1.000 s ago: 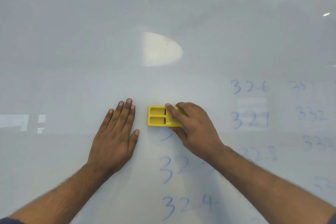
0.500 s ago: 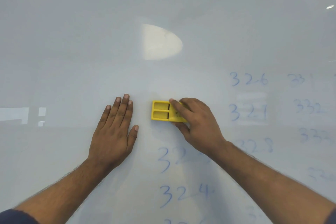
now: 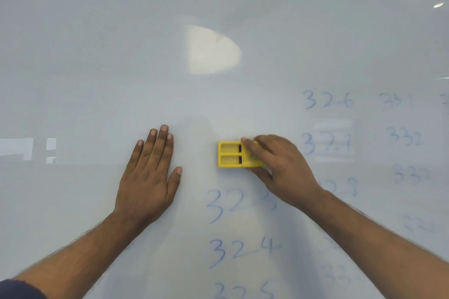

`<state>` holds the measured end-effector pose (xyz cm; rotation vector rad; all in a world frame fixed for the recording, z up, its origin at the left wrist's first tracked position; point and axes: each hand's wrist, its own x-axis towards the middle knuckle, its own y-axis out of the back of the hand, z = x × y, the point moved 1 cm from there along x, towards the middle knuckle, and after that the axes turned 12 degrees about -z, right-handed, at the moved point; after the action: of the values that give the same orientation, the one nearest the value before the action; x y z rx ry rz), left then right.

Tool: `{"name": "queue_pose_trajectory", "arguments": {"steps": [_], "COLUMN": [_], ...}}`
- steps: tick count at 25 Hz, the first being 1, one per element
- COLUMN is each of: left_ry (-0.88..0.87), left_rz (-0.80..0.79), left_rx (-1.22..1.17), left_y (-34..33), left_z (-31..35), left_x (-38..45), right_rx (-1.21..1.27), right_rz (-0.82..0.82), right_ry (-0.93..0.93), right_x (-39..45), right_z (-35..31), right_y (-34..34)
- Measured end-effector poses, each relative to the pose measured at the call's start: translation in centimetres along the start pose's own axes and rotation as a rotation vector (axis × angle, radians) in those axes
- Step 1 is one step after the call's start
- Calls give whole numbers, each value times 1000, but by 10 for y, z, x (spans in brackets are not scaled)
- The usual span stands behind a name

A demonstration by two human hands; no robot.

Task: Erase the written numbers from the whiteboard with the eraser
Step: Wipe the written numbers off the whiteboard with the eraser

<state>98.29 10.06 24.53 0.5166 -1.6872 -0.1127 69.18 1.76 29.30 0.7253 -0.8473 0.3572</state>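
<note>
— Glossy whiteboard (image 3: 97, 56), bare on its left part. Which step?
— Mid-wipe. Left hand (image 3: 148, 177) lies flat, fingers straight; right hand (image 3: 279, 167) grips the yellow eraser (image 3: 230, 158), pressed to the board above "323" (image 3: 238, 201).
— Next?
— I'd guess down over the blue numbers, then rightward.

eraser (image 3: 232, 158) right end: hidden under right hand (image 3: 279, 167)
328 (image 3: 349, 187): first digits covered by wrist
325 (image 3: 243, 290): cut by bottom edge
far-right numbers (image 3: 410, 175): smeared, unreadable
</note>
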Motion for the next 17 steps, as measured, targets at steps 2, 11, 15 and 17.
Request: {"name": "queue_pose_trajectory", "arguments": {"steps": [2, 11, 15, 17], "left_ry": [13, 58, 44, 36], "left_rz": [0, -17, -5, -4], "left_rx": [-12, -38, -34, -19], "left_y": [0, -1, -3, -4], "left_z": [5, 14, 17, 18], "left_x": [-1, -2, -1, 0], "right_rx": [56, -1, -46, 8], "right_rz": [36, -61, -57, -10], "right_ry": [-76, 80, 71, -7], "right_x": [12, -39, -28, -9], "right_z": [2, 4, 24, 23], "right_y": [2, -13, 1, 5]}}
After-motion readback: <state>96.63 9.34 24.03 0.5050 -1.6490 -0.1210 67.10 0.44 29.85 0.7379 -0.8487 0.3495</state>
